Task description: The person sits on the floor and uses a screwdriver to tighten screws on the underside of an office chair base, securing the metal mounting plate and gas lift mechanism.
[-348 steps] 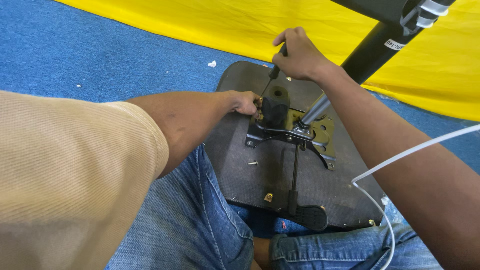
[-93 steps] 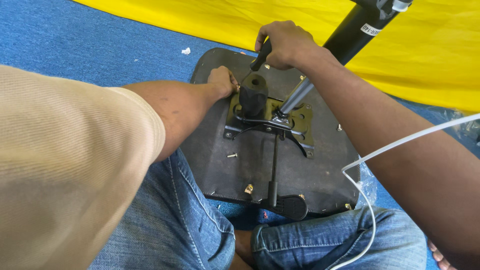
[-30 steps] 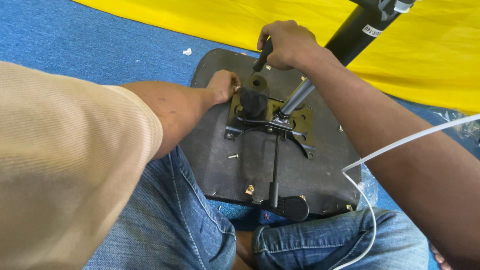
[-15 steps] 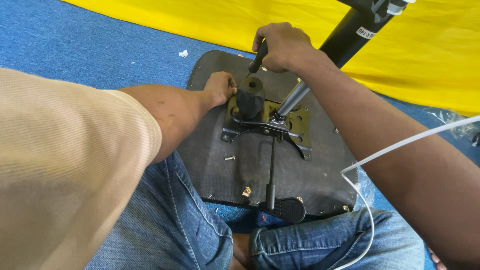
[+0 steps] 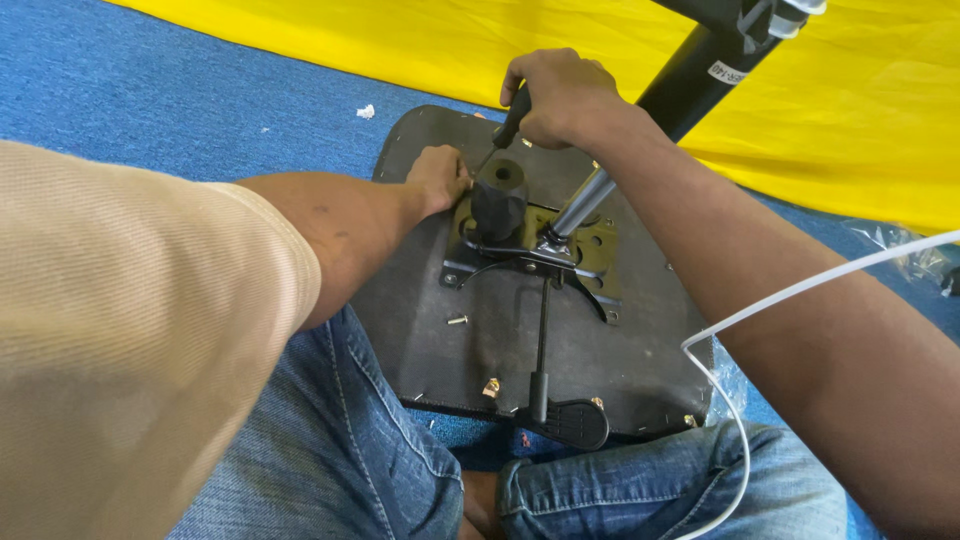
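Note:
A black chair seat base (image 5: 450,350) lies upside down across my lap, with a metal tilt mechanism (image 5: 530,245) fixed to its middle. My right hand (image 5: 555,95) is shut on a black-handled screwdriver (image 5: 510,115) whose tip points down at the plate's far left corner. My left hand (image 5: 440,178) rests on the seat base beside that corner, fingers pinched at the screwdriver tip. A black round knob (image 5: 498,195) stands on the mechanism just right of my left hand. A lever with a black paddle (image 5: 570,422) runs toward me.
A loose screw (image 5: 457,320) lies on the seat base near my left forearm. A black gas-lift column (image 5: 690,80) rises from the mechanism to the upper right. Yellow cloth (image 5: 400,40) covers the blue carpet (image 5: 150,100) beyond. A white cable (image 5: 730,400) loops at right.
The view has shifted slightly; my hands stay at the plate's far left corner, with the right hand still turning the screwdriver there and the left hand pinching at its tip.

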